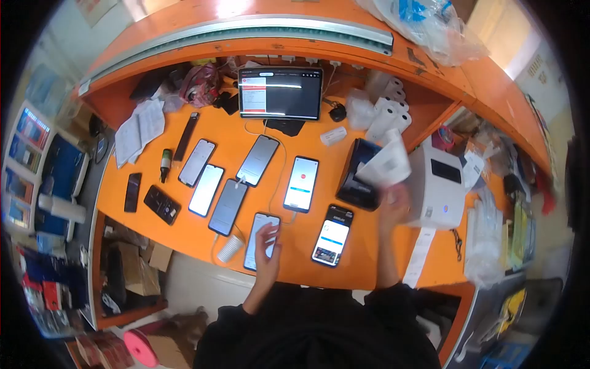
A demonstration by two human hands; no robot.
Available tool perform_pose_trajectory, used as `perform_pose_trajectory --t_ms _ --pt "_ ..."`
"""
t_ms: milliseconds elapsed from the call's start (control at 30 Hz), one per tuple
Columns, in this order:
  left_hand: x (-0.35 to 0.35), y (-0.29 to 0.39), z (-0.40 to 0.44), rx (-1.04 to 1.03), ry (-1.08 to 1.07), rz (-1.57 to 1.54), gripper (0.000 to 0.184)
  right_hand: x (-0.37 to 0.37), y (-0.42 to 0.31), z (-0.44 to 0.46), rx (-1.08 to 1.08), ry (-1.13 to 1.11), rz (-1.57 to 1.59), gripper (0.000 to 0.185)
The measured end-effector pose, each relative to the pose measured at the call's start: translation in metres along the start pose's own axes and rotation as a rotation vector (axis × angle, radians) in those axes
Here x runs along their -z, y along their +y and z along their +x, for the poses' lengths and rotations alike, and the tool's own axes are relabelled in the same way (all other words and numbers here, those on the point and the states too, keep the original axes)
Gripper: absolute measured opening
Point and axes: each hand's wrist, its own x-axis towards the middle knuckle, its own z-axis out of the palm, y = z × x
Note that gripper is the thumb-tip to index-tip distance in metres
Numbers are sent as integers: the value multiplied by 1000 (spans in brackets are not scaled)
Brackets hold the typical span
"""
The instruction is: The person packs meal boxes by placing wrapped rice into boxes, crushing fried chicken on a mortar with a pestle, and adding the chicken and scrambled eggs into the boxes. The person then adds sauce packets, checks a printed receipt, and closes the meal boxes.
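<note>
My left hand [268,246] is over a smartphone [252,251] at the front edge of the desk, its fingers bent and apart; whether a fingertip touches the screen, I cannot tell. At the black receipt printer [351,184], my right hand [394,203] is blurred, its fingers closed at the lower edge of a white paper receipt [388,165]. Between my hands lies a lit phone [332,237], with another lit phone [301,184] behind it. Several more phones lie to the left, among them a phone with a white screen [206,190] and a grey-screened phone [228,207].
A tablet [280,92] stands at the back, near stacked paper rolls [390,111]. On the right is a white label printer [437,184] with a paper strip [420,255] hanging out. A white cylinder [230,249] and a small dark bottle [165,165] stand left. Cables cross the desk.
</note>
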Motion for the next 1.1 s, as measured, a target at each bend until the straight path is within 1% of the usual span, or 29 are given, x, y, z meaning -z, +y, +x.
perform_pose_trajectory --t_ms 33,67,100,133,167,233,267,333,433,467,567,600,700,733,833,867,933,967,1033,1067,1100 --pt "14 5 9 -4 1 18 42 -9 6 -62 -495 -229 153 9" --pt "23 9 17 -11 37 -9 41 -12 -8 -102 -149 -453 -1 12" --pt "28 13 26 -20 73 -39 39 -14 -22 -142 227 -590 -100 18" --pt "32 22 32 2 30 -79 40 -19 -43 -144 2 -565 -28 17" --pt "33 37 31 38 -165 -146 39 -13 -69 -153 -251 -535 42 17" --pt "23 68 35 105 -553 -301 39 -6 -110 -117 -518 -396 298 18" --pt "16 81 28 117 -655 -245 39 1 -125 -109 -532 -336 359 22" --pt "-6 104 16 95 -861 -131 38 17 -146 -98 -517 -209 495 29" --pt "-33 119 -3 322 -782 -446 37 64 -160 -121 -397 -308 198 38" --pt "-41 121 -10 248 -841 -456 36 80 -172 -130 -493 -255 214 37" --pt "-58 117 -34 42 -1172 -22 32 127 -175 -148 -70 371 -250 39" --pt "-60 112 -42 8 -1347 126 31 149 -187 -144 74 425 -553 31" --pt "-73 114 -76 -121 -1687 277 28 192 -197 -155 70 -448 -488 23" --pt "-75 115 -85 -169 -1796 330 28 197 -183 -166 -27 -622 -275 19" --pt "-75 122 -95 -151 -1764 237 22 214 -171 -188 -336 -870 -82 21" --pt "-74 126 -96 -132 -1767 263 21 214 -171 -190 -227 -814 -22 24" --pt "-71 137 -92 -101 -1781 318 19 213 -181 -186 -364 -873 -47 24" --pt "-69 136 -89 -160 -1721 291 18 211 -186 -183 -433 -901 -65 25" --pt "-63 129 -84 -271 -1607 229 17 196 -174 -186 -467 -686 135 27" --pt "-60 130 -74 -457 -1468 259 16 187 -162 -190 -486 -574 234 29" --pt "-55 130 -60 -633 -1324 282 15 178 -138 -191 -669 -355 298 31"
